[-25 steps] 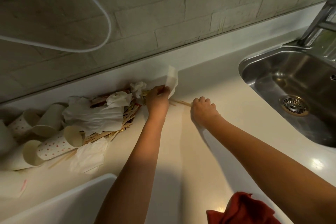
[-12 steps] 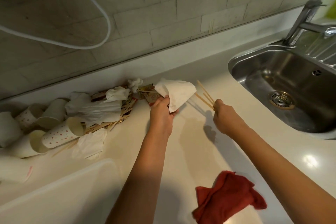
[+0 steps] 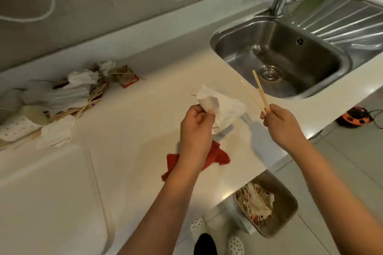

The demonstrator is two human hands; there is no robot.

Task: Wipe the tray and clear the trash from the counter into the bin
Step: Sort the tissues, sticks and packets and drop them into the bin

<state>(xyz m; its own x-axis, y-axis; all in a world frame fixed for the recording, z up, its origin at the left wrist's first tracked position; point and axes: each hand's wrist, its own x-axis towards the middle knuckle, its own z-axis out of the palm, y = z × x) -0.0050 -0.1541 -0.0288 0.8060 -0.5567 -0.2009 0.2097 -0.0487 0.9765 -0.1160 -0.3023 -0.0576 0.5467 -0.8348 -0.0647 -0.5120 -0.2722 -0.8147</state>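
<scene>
While both hands are raised over the counter [image 3: 132, 109]:
Left hand [image 3: 195, 124]: a crumpled napkin [image 3: 219, 107] is pinched, left of the sink [image 3: 279, 58].
Right hand [image 3: 279, 124]: wooden sticks [image 3: 257, 93] are gripped at the sink's near rim.
Trash pile [image 3: 68, 97]: left far from the sink, by the wall.
Red cloth [image 3: 217, 157]: partly hidden under the left wrist.
Tray [image 3: 47, 196]: beside the pile.
Bin [image 3: 267, 203]: on the floor below the sink.

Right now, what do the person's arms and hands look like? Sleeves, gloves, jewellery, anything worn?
Both forearms are bare up to the frame's lower edge, with no sleeves in view. The left hand and right hand wear no gloves, and no rings, watch or bracelets show. No markings or cables on either arm. Below the counter edge, white shoes with dark dots and a dark trouser leg are visible.
</scene>
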